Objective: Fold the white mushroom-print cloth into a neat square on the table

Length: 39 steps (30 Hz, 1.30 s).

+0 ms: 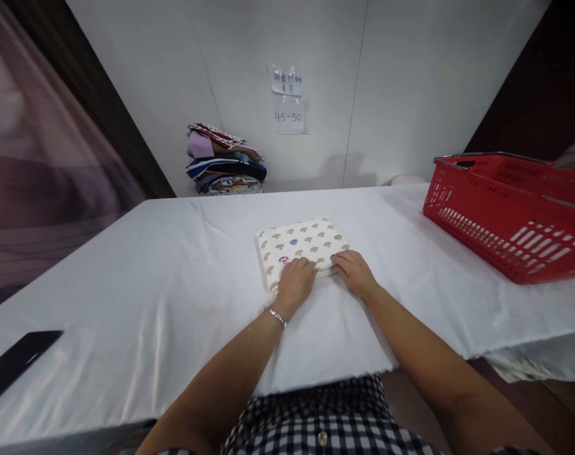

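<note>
A folded white cloth (306,243) with grey mushroom prints, plus a few red, blue and green ones, lies flat in the middle of the table. Its layers show along the near edge. My left hand (297,281), with a bracelet at the wrist, is closed over that near edge, left of its middle. At the near right corner my right hand (354,272) grips the same edge, thumb toward the layers. The undersides of both hands' fingers are partly hidden.
A red plastic basket (496,221) stands at the right of the white-covered table (174,265). At the back left is a stack of folded cloths (225,161) against the wall. A dark flat object (22,360) lies at the near left. Paper signs (290,117) hang on the wall.
</note>
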Motion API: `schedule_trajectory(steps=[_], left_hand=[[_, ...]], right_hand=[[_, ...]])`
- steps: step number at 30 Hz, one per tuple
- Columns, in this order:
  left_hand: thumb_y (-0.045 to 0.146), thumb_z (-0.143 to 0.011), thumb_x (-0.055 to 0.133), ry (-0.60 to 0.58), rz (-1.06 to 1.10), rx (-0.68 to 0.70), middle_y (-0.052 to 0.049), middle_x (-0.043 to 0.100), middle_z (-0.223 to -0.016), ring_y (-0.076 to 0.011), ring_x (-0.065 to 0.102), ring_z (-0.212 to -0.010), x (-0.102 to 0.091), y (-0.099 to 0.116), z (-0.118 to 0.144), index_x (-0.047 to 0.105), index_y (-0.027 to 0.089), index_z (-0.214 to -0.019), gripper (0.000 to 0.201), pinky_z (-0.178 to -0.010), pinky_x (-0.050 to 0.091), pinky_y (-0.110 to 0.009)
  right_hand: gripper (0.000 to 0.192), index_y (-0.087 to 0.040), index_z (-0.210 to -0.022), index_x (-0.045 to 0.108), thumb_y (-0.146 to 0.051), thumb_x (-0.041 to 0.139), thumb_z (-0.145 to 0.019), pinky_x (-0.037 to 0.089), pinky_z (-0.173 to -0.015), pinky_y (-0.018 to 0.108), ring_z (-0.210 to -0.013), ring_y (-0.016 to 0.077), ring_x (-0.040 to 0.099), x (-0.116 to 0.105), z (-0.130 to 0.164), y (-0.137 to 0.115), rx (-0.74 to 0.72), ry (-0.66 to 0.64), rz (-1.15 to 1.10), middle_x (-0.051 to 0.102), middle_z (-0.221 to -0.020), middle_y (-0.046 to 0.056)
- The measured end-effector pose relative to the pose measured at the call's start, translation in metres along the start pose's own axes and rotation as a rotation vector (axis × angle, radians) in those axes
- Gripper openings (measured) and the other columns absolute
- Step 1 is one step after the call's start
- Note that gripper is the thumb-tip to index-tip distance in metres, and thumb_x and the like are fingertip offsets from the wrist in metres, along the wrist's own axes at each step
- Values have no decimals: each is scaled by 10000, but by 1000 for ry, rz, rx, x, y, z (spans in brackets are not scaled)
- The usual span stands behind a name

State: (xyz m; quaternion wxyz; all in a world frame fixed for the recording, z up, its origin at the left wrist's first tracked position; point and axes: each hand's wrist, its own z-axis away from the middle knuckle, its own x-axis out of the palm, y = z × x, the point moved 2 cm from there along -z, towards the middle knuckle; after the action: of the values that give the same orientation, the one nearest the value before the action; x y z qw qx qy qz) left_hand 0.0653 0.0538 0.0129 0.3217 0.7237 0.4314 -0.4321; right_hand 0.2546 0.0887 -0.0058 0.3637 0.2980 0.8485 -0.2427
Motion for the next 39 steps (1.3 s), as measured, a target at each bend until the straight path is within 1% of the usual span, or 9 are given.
schedule_trajectory(steps=[2, 4, 6, 8, 12, 17, 26, 30, 39], left_hand=[[217, -905, 453, 32, 0, 18, -58, 599, -1049, -214, 525, -945, -1, 3, 1, 576, 219, -1068, 204, -784, 413, -350], [152, -898, 435, 81, -9, 79, -64, 579, -1145, -213, 512, -1035, -2, 7, 2, 578, 228, -1079, 243, -837, 407, -357], [96, -887, 416, 115, -23, 165, -58, 555, -1221, -211, 477, -1129, -1, 12, 3, 604, 228, -1022, 267, -893, 392, -368], [85, -878, 422, 121, -42, 217, -49, 543, -1258, -218, 445, -1187, 1, 15, 3, 627, 219, -945, 254, -932, 377, -388], [153, -887, 458, 169, -70, 191, -51, 559, -1253, -237, 440, -1206, 6, 16, 0, 643, 210, -920, 196, -959, 368, -419], [181, -899, 463, 224, -80, 202, -42, 588, -1211, -226, 476, -1170, 10, 21, -6, 645, 209, -926, 187, -921, 393, -391], [156, -891, 466, 192, -118, 215, -45, 571, -1235, -220, 448, -1203, 13, 26, -9, 636, 196, -808, 193, -926, 387, -380], [192, -903, 459, 186, -143, 189, -45, 575, -1225, -228, 449, -1193, 17, 26, -10, 645, 202, -861, 191, -927, 379, -391], [193, -912, 422, 82, -161, 130, -86, 550, -1248, -249, 448, -1173, 26, 34, -20, 667, 179, -861, 250, -876, 392, -404]], right_hand=[[239, -203, -1067, 629, -189, 464, -893, 430, -848, 398, -946, 228, 560, 1, -1, 1, 4, 12, 8, 654, -1018, 86], [240, -197, -1061, 631, -184, 457, -896, 430, -835, 388, -931, 226, 562, 1, -2, 1, 10, 18, 12, 655, -1008, 87], [235, -197, -1056, 634, -190, 462, -895, 430, -821, 382, -917, 226, 564, 1, -3, 1, 15, 19, 11, 656, -992, 87], [229, -201, -1048, 639, -197, 470, -894, 428, -812, 377, -908, 226, 564, 1, -4, 2, 19, 19, 7, 659, -981, 85], [220, -196, -1048, 638, -207, 477, -898, 422, -818, 371, -916, 222, 561, 2, -4, 6, 34, 23, -3, 663, -987, 76], [218, -188, -1051, 636, -220, 478, -904, 417, -828, 367, -933, 219, 558, 3, -3, 8, 18, 28, -12, 664, -1003, 78], [197, -175, -1017, 646, -221, 497, -896, 421, -800, 354, -897, 217, 566, 5, -3, 8, 3, 84, 2, 669, -981, 83], [201, -182, -1018, 646, -211, 488, -898, 421, -796, 354, -894, 217, 567, 5, -3, 8, 7, 82, -1, 669, -981, 81], [203, -194, -1028, 646, -229, 492, -899, 426, -796, 363, -890, 221, 564, 6, -3, 9, 35, 59, -3, 666, -981, 81]])
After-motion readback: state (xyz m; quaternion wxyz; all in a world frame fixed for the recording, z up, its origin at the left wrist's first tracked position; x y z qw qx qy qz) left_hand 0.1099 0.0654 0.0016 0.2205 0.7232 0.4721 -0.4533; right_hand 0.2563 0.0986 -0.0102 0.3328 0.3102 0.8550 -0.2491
